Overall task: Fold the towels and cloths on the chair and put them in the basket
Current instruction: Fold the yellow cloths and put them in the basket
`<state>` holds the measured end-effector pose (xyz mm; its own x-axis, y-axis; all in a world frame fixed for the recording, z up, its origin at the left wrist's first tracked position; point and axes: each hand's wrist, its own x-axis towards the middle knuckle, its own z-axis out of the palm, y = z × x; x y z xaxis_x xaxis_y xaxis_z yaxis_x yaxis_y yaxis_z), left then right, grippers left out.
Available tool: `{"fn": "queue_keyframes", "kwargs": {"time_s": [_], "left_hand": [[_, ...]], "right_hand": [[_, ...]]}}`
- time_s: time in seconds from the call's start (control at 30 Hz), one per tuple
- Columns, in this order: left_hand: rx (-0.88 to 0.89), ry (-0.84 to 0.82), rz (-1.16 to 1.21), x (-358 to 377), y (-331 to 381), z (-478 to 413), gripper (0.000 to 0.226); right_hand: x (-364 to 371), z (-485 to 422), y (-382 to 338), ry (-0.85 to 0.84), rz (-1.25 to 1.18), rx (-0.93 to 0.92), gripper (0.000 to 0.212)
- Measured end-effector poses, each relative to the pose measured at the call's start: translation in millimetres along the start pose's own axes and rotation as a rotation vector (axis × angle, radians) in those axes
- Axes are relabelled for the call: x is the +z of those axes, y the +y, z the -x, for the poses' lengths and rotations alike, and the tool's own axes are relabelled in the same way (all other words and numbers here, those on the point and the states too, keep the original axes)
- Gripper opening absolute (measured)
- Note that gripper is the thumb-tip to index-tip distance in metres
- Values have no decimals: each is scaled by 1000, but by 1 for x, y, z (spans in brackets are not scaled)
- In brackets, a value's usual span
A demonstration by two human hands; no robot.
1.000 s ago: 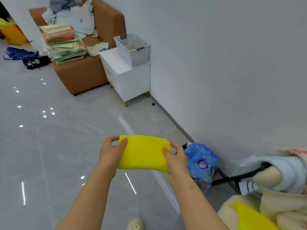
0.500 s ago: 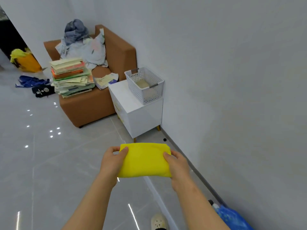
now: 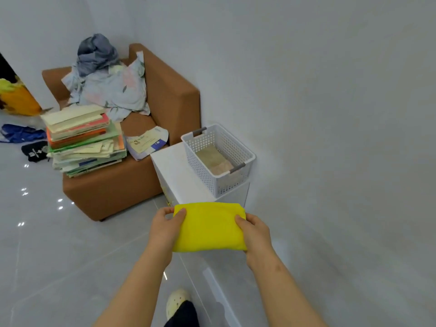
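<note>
A pale tiled floor (image 3: 70,256) and a white wall (image 3: 330,114) fill most of the view, with open floor to the left of the hands. Beyond the fingertips stands a brown armchair (image 3: 169,95) heaped with crumpled cloths (image 3: 111,90) and a stack of books (image 3: 82,140). Closer, just past the fingertips, a white cabinet (image 3: 179,175) sits against the wall, and on its top stands a white perforated basket (image 3: 219,159) with a beige folded cloth (image 3: 215,160) lying inside.

A folded yellow cloth (image 3: 208,226) is held in the air between both hands — its long axis runs left to right, its far edge close before the cabinet's near corner. The left hand (image 3: 165,228) pinches its left end, thumb on top (the other fingers are hidden beneath). The right hand (image 3: 256,234) clamps the right end the same way. Below the forearms, a pale shoe (image 3: 177,300) rests on the floor.
</note>
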<state>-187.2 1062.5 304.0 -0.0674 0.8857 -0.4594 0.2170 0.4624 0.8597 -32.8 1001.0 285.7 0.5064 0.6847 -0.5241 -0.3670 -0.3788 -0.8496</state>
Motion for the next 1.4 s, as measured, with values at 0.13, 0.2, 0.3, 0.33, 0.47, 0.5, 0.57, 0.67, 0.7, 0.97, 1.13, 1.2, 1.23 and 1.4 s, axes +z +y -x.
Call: {"fn": "queue_keyframes", "kwargs": {"time_s": [0.13, 0.2, 0.3, 0.33, 0.47, 0.5, 0.57, 0.67, 0.7, 0.97, 1.13, 1.2, 1.23, 1.4], "left_hand": [[66, -51, -100, -5, 56, -85, 26], [73, -94, -144, 1, 80, -119, 25], [57, -168, -214, 16, 103, -162, 29], [50, -191, -231, 22, 109, -175, 28], [10, -257, -277, 51, 128, -234, 27], [-10, -270, -281, 59, 133, -249, 30], [-49, -299, -290, 76, 141, -276, 31], [-78, -260, -343, 104, 148, -314, 23], [-77, -229, -356, 113, 150, -328, 21], [-103, -118, -505, 163, 147, -415, 35], [-52, -168, -706, 165, 134, -453, 19], [38, -216, -852, 164, 131, -463, 11], [80, -240, -919, 164, 130, -468, 10], [141, -341, -1166, 174, 122, -485, 19]], "right_hand": [[55, -63, -38, 41, 2, -5, 29], [71, -91, -55, 69, -13, 2, 33], [82, -128, -72, 99, -9, 16, 32], [85, -143, -77, 107, -7, 15, 31], [95, -208, -98, 117, 44, 9, 21], [96, -226, -105, 115, 62, 4, 19], [98, -263, -116, 103, 129, -4, 17], [101, -318, -128, 81, 257, -12, 21], [103, -336, -132, 78, 290, -8, 24], [124, -435, -136, -81, 118, 434, 25], [143, -471, -113, -27, 103, 425, 30], [151, -484, -105, 30, 155, 352, 35], [156, -490, -103, 60, 181, 319, 35], [172, -504, -90, 196, 282, 219, 32]]}}
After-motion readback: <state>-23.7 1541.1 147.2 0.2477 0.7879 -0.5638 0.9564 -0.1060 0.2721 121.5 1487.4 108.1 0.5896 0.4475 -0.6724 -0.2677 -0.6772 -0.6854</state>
